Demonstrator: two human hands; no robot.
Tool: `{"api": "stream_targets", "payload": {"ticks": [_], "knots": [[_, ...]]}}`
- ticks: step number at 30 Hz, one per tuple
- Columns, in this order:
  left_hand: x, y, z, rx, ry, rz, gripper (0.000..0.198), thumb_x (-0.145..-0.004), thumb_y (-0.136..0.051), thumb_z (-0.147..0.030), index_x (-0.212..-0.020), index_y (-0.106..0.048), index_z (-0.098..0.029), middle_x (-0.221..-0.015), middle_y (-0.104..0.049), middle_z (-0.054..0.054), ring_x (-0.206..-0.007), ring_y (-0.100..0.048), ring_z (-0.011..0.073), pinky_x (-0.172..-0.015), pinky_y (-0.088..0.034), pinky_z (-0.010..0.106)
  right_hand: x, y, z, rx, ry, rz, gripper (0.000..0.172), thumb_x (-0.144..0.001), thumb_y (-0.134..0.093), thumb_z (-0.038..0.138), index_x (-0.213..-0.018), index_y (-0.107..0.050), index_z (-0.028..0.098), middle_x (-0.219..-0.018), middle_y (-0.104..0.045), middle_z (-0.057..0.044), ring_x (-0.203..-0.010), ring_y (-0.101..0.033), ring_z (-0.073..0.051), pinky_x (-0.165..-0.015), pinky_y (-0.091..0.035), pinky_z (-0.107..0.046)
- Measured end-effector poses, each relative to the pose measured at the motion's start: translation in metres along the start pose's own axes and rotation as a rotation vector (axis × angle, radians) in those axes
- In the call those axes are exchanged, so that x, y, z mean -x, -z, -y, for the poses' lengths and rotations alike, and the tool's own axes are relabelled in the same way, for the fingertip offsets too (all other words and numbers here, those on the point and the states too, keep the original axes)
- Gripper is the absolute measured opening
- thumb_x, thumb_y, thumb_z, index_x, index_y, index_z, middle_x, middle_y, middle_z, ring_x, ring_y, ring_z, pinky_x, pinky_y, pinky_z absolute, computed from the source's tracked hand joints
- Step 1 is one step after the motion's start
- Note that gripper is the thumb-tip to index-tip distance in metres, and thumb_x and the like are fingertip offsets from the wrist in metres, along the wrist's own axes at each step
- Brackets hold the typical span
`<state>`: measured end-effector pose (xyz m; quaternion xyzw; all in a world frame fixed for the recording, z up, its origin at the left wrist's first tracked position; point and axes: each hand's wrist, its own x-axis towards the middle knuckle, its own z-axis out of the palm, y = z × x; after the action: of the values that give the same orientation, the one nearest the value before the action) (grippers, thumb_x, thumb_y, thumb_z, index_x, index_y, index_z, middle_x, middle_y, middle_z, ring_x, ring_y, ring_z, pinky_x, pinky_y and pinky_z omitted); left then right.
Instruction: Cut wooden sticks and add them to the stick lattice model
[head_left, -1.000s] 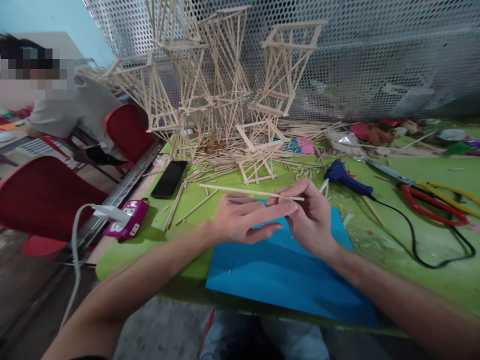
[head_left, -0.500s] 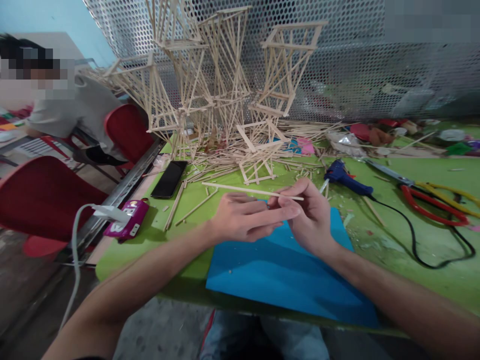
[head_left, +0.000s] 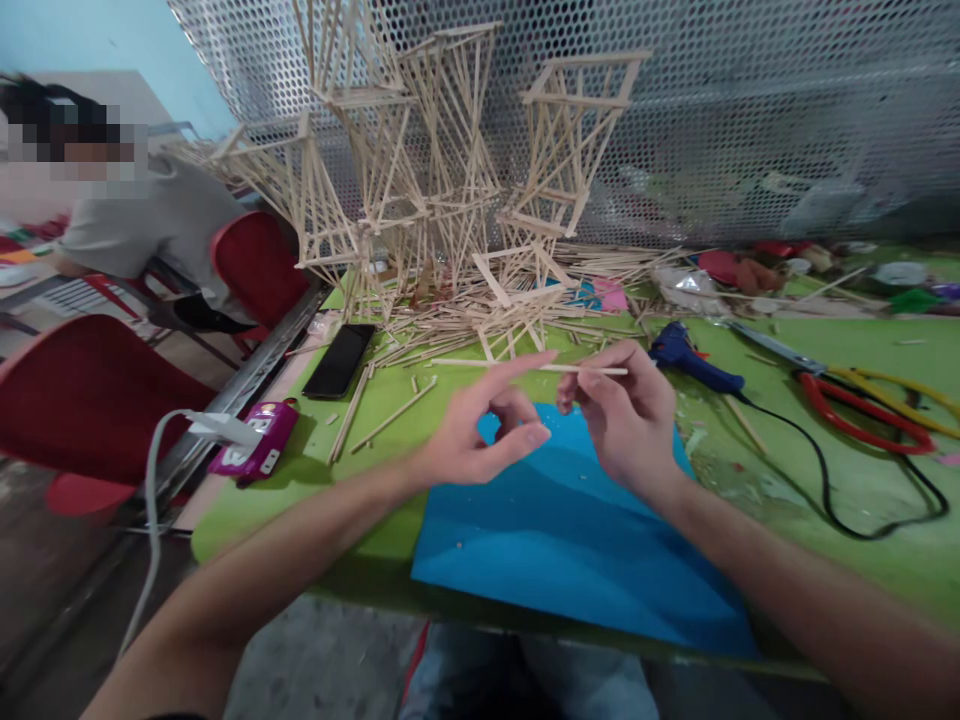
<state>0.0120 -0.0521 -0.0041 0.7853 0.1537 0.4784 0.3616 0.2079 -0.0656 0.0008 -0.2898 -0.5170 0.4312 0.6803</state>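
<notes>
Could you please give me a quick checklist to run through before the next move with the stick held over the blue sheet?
1. Right hand pinches the thin stick near its right end: ok.
2. Left hand supports the stick: cannot tell; forefinger tip at it, other fingers curled.
3. Stick straight and unbroken: ok.
4. Blue sheet flat under the hands: ok.
5. Glue gun within reach, right of the hands: ok.
6. Glue on the stick: cannot tell.
</notes>
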Motion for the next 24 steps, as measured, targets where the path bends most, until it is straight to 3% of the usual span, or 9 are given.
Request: {"api": "stream_targets", "payload": {"ticks": [4,7,12,15,17,19,22,24], "knots": [[-0.003,0.002,0.003,0.288,0.183,-0.009,0.071,-0.106,-0.064,-0.054,-0.167,-0.04,-0.028,-0.074,-0.067,-0.004,-0.045,-0.043,0.0057,-0.044,-0.038,0.02,-0.019,0.009,0.003,0.014,0.012,-0.114,0.017,-0.094,-0.078,0.03,-0.087,-0.063,0.026,-0.073,-0.066,0.003,-0.065,-0.061,-0.013,-0.059,-0.052,-0.028],[-0.005,0.003,0.008,0.383,0.279,-0.054,0.078,-0.099,-0.07,-0.06,-0.166,-0.043,-0.029,-0.068,-0.061,-0.005,-0.043,-0.036,0.0069,-0.04,-0.033,0.023,-0.033,0.017,0.004,0.014,-0.008,-0.183,0.02,-0.09,-0.08,0.03,-0.084,-0.062,0.026,-0.074,-0.062,0.003,-0.065,-0.058,-0.012,-0.057,-0.049,-0.027],[-0.012,0.004,0.011,0.454,0.278,-0.106,0.066,-0.1,-0.068,-0.058,-0.157,-0.052,-0.03,-0.06,-0.047,-0.009,-0.041,-0.027,0.0058,-0.039,-0.029,0.022,-0.048,0.032,-0.003,-0.03,-0.027,-0.259,0.027,-0.084,-0.087,0.034,-0.083,-0.061,0.026,-0.072,-0.057,0.004,-0.063,-0.052,-0.012,-0.053,-0.046,-0.025],[-0.015,0.005,0.014,0.448,0.245,-0.149,0.047,-0.101,-0.071,-0.054,-0.14,-0.062,-0.029,-0.067,-0.049,-0.009,-0.042,-0.028,0.0036,-0.04,-0.03,0.02,-0.053,0.038,-0.007,-0.005,-0.006,-0.272,0.031,-0.084,-0.087,0.037,-0.081,-0.058,0.027,-0.072,-0.056,0.004,-0.062,-0.051,-0.012,-0.053,-0.045,-0.025],[-0.017,0.008,0.019,0.409,0.231,-0.192,0.034,-0.101,-0.073,-0.051,-0.121,-0.065,-0.026,-0.073,-0.052,-0.008,-0.044,-0.034,0.0026,-0.041,-0.034,0.019,-0.057,0.042,-0.007,0.006,0.029,-0.278,0.033,-0.085,-0.086,0.039,-0.079,-0.056,0.026,-0.07,-0.056,0.004,-0.06,-0.05,-0.012,-0.052,-0.043,-0.026],[-0.019,0.013,0.025,0.312,0.24,-0.226,0.033,-0.101,-0.073,-0.053,-0.107,-0.065,-0.022,-0.072,-0.053,-0.007,-0.047,-0.041,0.0033,-0.045,-0.038,0.018,-0.062,0.047,-0.006,0.027,0.075,-0.301,0.034,-0.086,-0.086,0.041,-0.079,-0.056,0.025,-0.071,-0.056,0.004,-0.059,-0.05,-0.011,-0.051,-0.042,-0.026],[-0.023,0.027,0.036,0.066,0.286,-0.251,0.042,-0.098,-0.074,-0.059,-0.099,-0.067,-0.018,-0.071,-0.057,-0.004,-0.052,-0.047,0.0054,-0.048,-0.037,0.019,-0.07,0.055,-0.005,0.116,0.157,-0.351,0.032,-0.085,-0.087,0.044,-0.08,-0.062,0.026,-0.072,-0.056,0.004,-0.06,-0.051,-0.012,-0.05,-0.044,-0.028],[-0.027,0.037,0.041,-0.164,0.32,-0.238,0.042,-0.101,-0.069,-0.059,-0.098,-0.07,-0.017,-0.081,-0.068,0.001,-0.059,-0.052,0.0073,-0.053,-0.04,0.021,-0.075,0.061,-0.006,0.184,0.197,-0.369,0.028,-0.085,-0.087,0.047,-0.082,-0.068,0.027,-0.073,-0.059,0.002,-0.061,-0.053,-0.014,-0.051,-0.047,-0.03]]}}
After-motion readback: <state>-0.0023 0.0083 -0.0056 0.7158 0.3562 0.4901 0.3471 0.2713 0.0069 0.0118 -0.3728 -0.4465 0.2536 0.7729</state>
